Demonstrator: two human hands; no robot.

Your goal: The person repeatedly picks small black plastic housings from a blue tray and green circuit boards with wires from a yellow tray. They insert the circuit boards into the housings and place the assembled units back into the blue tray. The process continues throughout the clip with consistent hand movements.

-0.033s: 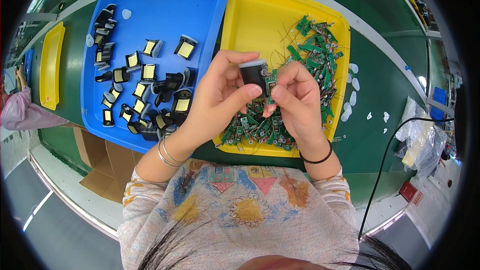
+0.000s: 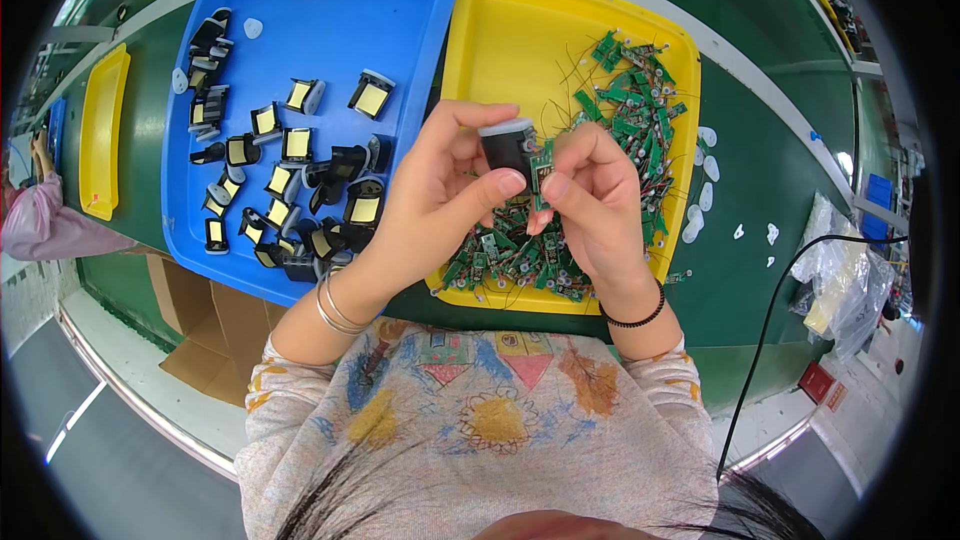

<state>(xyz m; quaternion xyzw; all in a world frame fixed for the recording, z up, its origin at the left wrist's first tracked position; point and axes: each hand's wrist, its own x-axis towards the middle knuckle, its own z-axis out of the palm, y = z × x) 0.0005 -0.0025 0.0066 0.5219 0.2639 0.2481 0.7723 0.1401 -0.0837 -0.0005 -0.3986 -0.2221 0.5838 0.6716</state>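
Observation:
My left hand point(image 2: 447, 175) grips a black plastic housing point(image 2: 505, 152) with a pale grey cap, thumb in front and fingers behind. Between the thumb and fingertips of my right hand point(image 2: 592, 185) is a small green circuit board point(image 2: 541, 178), held upright against the housing's right side. Whether the board sits inside the housing or only touches it, I cannot tell. Both hands are over the yellow tray point(image 2: 490, 10), where a heap of green circuit boards point(image 2: 635, 110) with thin wires lies. To the left, a blue tray point(image 2: 300, 40) holds several black housings point(image 2: 297, 145) with cream-coloured pads.
White oval pieces point(image 2: 710, 168) and small white scraps point(image 2: 772, 233) lie on the green table right of the yellow tray. Farther right are clear plastic bags point(image 2: 840, 280) and a black cable point(image 2: 765, 330). Another yellow tray point(image 2: 103, 130) and a co-worker's pink sleeve point(image 2: 55, 220) are at far left. A cardboard box point(image 2: 215, 340) stands below.

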